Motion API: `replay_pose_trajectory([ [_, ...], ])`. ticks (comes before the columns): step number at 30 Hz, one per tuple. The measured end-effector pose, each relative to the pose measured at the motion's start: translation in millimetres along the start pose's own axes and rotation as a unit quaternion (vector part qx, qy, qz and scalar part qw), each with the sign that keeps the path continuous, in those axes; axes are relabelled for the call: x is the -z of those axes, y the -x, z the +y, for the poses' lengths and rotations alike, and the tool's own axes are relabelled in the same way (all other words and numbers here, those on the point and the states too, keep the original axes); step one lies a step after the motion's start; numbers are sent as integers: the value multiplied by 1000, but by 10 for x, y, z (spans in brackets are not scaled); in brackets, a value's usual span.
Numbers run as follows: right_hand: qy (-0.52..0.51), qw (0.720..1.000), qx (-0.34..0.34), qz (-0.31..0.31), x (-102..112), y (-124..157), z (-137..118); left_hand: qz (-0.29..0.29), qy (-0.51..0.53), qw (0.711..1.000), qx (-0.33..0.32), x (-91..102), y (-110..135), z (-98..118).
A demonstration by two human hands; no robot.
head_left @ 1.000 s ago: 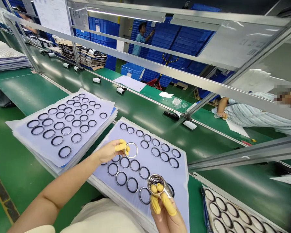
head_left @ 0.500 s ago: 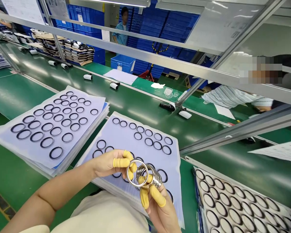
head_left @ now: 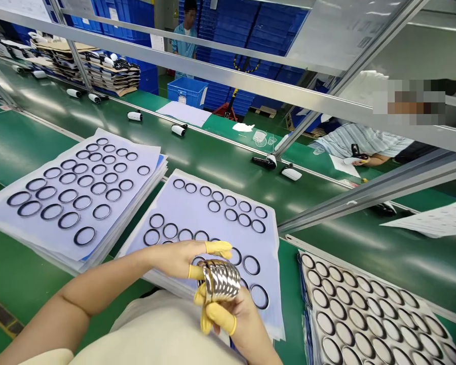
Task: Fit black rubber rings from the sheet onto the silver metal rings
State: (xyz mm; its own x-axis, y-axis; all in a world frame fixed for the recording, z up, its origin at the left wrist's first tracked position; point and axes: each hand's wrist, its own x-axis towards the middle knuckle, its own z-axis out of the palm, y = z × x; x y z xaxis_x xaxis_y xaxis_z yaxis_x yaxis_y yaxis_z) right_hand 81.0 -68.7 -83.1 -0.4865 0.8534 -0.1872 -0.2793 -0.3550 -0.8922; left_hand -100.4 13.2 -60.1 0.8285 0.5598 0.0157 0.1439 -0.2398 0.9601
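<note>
My right hand [head_left: 231, 317], with yellow finger cots, is closed around a stack of shiny metal rings [head_left: 221, 279] low in the middle of the view. My left hand [head_left: 182, 258], also in yellow cots, touches the left end of that stack with thumb and forefinger. Both hands hover over a pale sheet [head_left: 209, 223] printed with black rings, several of them visible around my fingers.
A second stack of ringed sheets [head_left: 72, 197] lies to the left. A tray of dark-rimmed discs [head_left: 368, 314] sits at the lower right. Behind runs a green conveyor [head_left: 213, 162] with small devices on it. A metal frame bar [head_left: 365, 195] crosses right. Other people work beyond.
My left hand carried a single metal ring from above the sheet down to my right hand and set it against the stack. The view shifted right and down.
</note>
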Motion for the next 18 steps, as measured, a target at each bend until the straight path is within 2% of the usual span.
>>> replay_pose_trajectory([
  [2, 38, 999, -1, -29, 2, 26, -8, -13, -2, 999, -37, 9, -35, 12],
  [4, 57, 998, 16, -24, 2, 56, -5, 39, -27, 997, -56, -8, -69, 30],
  [6, 55, 998, 37, 22, 0, 89, 9, 97, -67, 990, -79, -43, -96, 68],
  [8, 43, 992, 62, 97, 14, 121, 32, 127, -102, 981, -108, -82, -121, 132],
  [10, 29, 980, 109, 162, 68, 151, 57, 138, -129, 973, -133, -115, -149, 220],
  [13, 38, 959, 194, 205, 249, 210, 75, 144, -152, 967, -145, -161, -206, 367],
  [16, 82, 961, 198, 175, 485, 318, 33, 139, -173, 964, -144, -241, -292, 490],
  [18, 115, 976, 160, 96, 616, 411, -47, 132, -181, 964, -146, -326, -374, 550],
])
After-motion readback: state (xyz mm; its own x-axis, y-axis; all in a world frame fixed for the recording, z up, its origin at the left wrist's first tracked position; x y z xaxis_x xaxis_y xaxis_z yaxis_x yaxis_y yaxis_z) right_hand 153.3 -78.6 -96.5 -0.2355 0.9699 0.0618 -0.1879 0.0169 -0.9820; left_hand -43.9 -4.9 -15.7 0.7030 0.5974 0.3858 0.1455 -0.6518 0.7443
